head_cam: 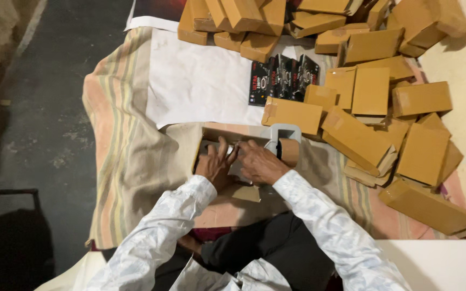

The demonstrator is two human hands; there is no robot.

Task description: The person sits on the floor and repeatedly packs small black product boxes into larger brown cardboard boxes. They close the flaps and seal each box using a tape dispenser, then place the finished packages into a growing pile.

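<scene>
An open brown cardboard box (190,141) lies on its side in front of me on a striped cloth (117,161). My left hand (215,164) presses into the box's opening with fingers spread over something pale inside. My right hand (260,161) rests beside it at the same opening, fingers curled on the box's contents. What the fingers grip is hidden. A grey tape dispenser (283,141) with a brown tape roll stands right next to my right hand.
Several closed brown cardboard boxes (370,91) are piled at the back and right. Black printed packages (284,76) lie on a white sheet (200,81). A white board (438,264) is at lower right. Dark floor (44,124) runs along the left.
</scene>
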